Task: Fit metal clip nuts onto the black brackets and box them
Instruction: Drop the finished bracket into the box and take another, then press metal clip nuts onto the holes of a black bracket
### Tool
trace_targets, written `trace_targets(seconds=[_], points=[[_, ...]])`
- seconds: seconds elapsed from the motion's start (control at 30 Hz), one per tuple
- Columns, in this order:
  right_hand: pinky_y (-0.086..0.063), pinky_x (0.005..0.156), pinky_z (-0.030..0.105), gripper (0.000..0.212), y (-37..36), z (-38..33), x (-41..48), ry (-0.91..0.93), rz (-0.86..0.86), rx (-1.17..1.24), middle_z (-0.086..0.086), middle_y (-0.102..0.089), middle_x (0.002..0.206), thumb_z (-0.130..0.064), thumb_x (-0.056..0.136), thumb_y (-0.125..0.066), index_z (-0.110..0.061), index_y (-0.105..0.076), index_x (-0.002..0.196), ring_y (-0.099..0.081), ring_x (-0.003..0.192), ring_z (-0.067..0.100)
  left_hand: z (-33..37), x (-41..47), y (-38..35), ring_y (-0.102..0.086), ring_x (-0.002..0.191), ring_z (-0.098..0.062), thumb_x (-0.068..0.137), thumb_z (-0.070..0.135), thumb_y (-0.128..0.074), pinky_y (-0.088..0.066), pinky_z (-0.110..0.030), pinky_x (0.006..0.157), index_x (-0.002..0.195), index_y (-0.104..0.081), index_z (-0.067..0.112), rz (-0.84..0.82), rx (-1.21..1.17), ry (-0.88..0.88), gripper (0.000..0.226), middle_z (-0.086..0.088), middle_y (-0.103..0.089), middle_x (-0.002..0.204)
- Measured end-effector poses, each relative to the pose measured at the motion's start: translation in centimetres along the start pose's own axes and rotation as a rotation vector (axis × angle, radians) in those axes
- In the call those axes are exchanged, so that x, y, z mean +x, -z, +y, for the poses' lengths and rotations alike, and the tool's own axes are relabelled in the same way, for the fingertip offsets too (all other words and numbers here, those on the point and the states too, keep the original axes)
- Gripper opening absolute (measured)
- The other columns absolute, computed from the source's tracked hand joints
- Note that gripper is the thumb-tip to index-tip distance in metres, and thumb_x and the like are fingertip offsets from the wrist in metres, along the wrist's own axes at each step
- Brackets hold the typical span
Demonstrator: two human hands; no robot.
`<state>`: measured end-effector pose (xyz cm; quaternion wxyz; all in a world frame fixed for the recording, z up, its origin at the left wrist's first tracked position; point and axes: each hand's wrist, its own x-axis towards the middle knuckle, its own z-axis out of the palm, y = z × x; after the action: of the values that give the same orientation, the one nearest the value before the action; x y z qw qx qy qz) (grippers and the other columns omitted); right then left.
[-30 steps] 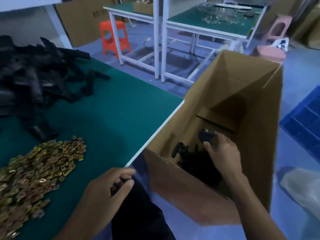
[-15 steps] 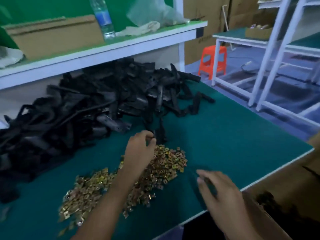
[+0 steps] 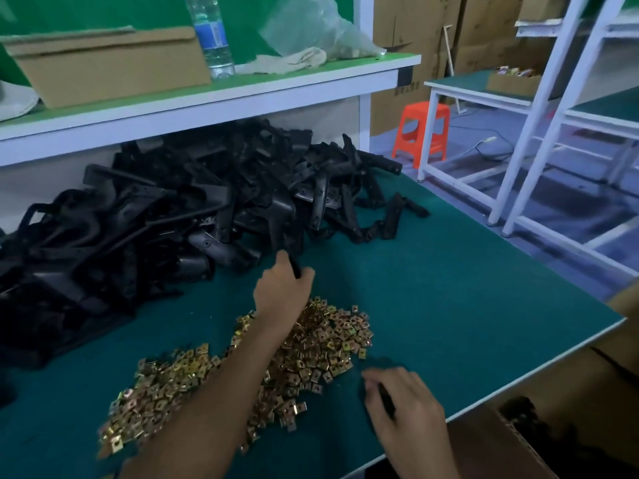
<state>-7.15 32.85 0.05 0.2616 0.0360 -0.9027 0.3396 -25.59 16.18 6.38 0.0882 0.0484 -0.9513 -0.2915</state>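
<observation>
A big heap of black brackets (image 3: 179, 216) lies on the green table (image 3: 466, 278) under a shelf. In front of it spreads a pile of gold metal clip nuts (image 3: 321, 344). My left hand (image 3: 281, 293) reaches across the nuts to the heap's near edge, where thumb and fingers pinch a black bracket (image 3: 294, 266). Just right of the nuts, close above the table, my right hand (image 3: 404, 406) has loosely curled fingers, and I see nothing in it. The open cardboard box (image 3: 484, 444) stands below the table's right edge with dark brackets (image 3: 525, 420) inside.
The shelf (image 3: 207, 105) above the heap carries a cardboard box (image 3: 110, 63), a water bottle (image 3: 211, 36) and a plastic bag (image 3: 311, 29). An orange stool (image 3: 423, 133) and white-framed tables (image 3: 539, 98) stand on the floor to the right.
My view swung from the box back to the table. My right hand left the box and came down beside the nuts. My left hand reached the heap and pinches a bracket.
</observation>
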Motion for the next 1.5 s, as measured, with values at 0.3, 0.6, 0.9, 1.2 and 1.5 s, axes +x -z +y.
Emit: trace_targets(seconds=[0.3, 0.6, 0.9, 1.2, 1.5], points=[[-0.017, 0.113, 0.035, 0.086, -0.1, -4.4, 2.0, 0.072, 0.051, -0.079, 0.007, -0.038, 0.157, -0.052, 0.08, -0.074, -0.028, -0.036, 0.153, -0.029, 0.146, 0.03, -4.1, -14.1, 10.9, -0.057, 0.091, 0.001, 0.104, 0.052, -0.044, -0.041, -0.011, 0.069, 0.127, -0.046, 0.056, -0.439, -0.291, -0.383, 0.023, 0.026, -0.06, 0.101], [-0.054, 0.079, 0.046, 0.051, -2.7, -5.7, 0.4, 0.305, -0.182, -0.223, 0.001, -0.068, 0.092, -0.064, 0.079, -0.064, -0.028, -0.078, 0.112, -0.069, 0.081, 0.027, -9.4, -14.4, 12.4, -0.062, 0.095, 0.012, 0.099, 0.055, -0.04, -0.047, -0.01, 0.074, 0.12, -0.066, 0.046, -0.501, -0.408, -0.09, 0.034, 0.027, -0.07, 0.107], [-0.052, 0.074, 0.043, 0.057, -4.4, -5.0, -0.9, 0.207, -0.153, -0.195, -0.001, -0.068, 0.098, -0.064, 0.083, -0.056, -0.024, -0.077, 0.118, -0.066, 0.086, 0.028, -12.0, -8.8, 9.5, -0.053, 0.104, -0.007, 0.098, 0.047, -0.057, -0.045, -0.032, 0.089, 0.104, -0.067, 0.036, -0.261, 0.207, -0.127, 0.015, 0.019, -0.059, 0.099], [-0.051, 0.077, 0.043, 0.058, -4.4, -5.1, -1.0, 0.162, -0.198, -0.182, -0.002, -0.067, 0.1, -0.065, 0.085, -0.052, -0.025, -0.074, 0.121, -0.064, 0.089, 0.027, -12.2, -7.8, 8.6, -0.054, 0.095, -0.004, 0.104, 0.037, -0.051, -0.047, -0.027, 0.087, 0.105, -0.065, 0.028, -0.29, 0.204, -0.178, 0.017, 0.015, -0.059, 0.099], [-0.05, 0.08, 0.042, 0.055, -4.4, -5.2, -1.0, 0.142, -0.231, -0.189, -0.003, -0.068, 0.102, -0.064, 0.085, -0.059, -0.026, -0.074, 0.121, -0.064, 0.091, 0.025, -13.1, -7.6, 9.5, -0.059, 0.06, 0.001, 0.099, 0.044, -0.059, -0.049, -0.026, 0.06, 0.092, -0.065, 0.03, -0.107, -0.282, 0.124, 0.016, 0.016, -0.072, 0.081]])
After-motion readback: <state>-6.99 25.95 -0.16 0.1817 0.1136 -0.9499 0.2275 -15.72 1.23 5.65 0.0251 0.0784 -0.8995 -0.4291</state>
